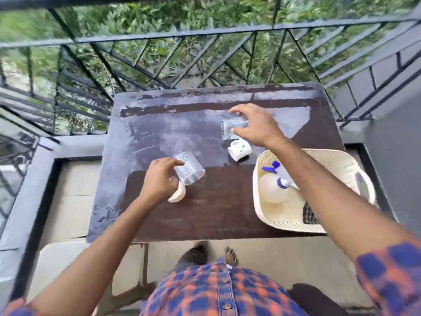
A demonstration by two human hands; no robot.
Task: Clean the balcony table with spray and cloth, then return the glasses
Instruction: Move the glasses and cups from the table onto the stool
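My left hand grips a clear textured glass, tilted on its side just above the dark brown table. A curved white piece also sticks out below that hand. My right hand reaches over the far middle of the table and closes around a second clear glass. A white cup with blue marks lies on its side just below that glass. The spray bottle with a blue nozzle lies in the cream basket, beside a dark checked cloth.
The table's far half looks wet and pale. The basket stands on the table's right side. A black metal railing runs right behind the table, with greenery beyond. A grey wall is at the right. My feet stand at the near edge.
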